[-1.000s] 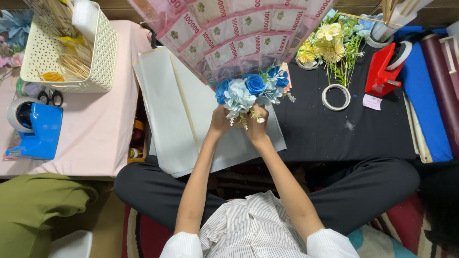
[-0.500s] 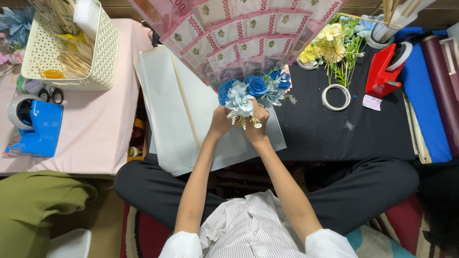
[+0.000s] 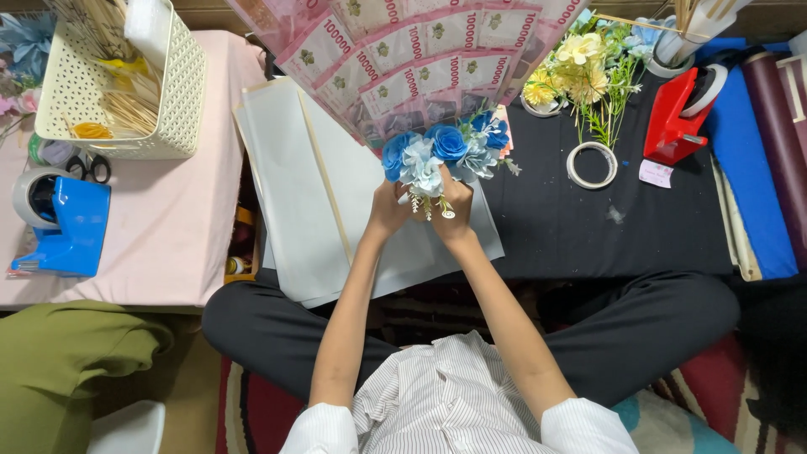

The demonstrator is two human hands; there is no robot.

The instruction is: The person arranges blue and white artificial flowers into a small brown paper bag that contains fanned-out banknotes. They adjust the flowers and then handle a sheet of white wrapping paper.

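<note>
A bouquet stands upright in front of me: a wide fan of pink banknotes (image 3: 412, 50) with blue and white artificial flowers (image 3: 441, 151) at its base. My left hand (image 3: 388, 210) and my right hand (image 3: 451, 210) are both closed around the bouquet's stem just below the flowers, side by side and touching. The stem itself is hidden by my fingers. Under the bouquet lie white paper sheets (image 3: 311, 193) with a thin wooden stick (image 3: 326, 181) across them.
At left, a cream basket (image 3: 168, 92) of sticks and a blue tape dispenser (image 3: 63, 223) sit on a pink table. At right on the black table (image 3: 572, 227): yellow flowers (image 3: 576, 71), a tape ring (image 3: 592, 164), a red dispenser (image 3: 672, 118), blue and maroon paper rolls (image 3: 756, 160).
Both hands stay on the stem; the bouquet has barely shifted, with only small finger adjustments beneath the flowers.
</note>
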